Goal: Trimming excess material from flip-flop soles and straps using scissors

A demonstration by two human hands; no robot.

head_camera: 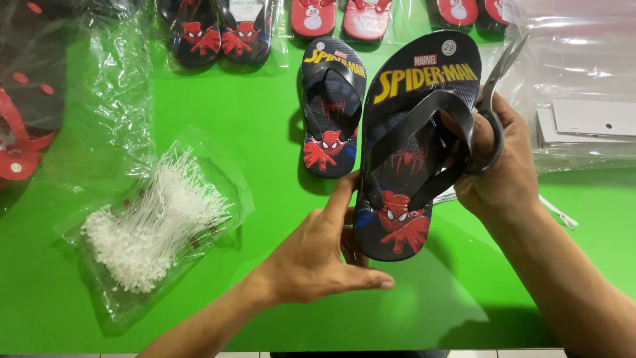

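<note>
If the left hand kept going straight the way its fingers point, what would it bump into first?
The left hand points up and away, index finger already against the heel edge of the held flip-flop. Past that, probably the smaller flip-flop lying on the green table, though depth is unclear.

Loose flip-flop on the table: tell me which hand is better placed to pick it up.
Probably left. The left hand only props the held flip-flop and sits nearer the loose flip-flop; the right hand holds scissors too.
</note>
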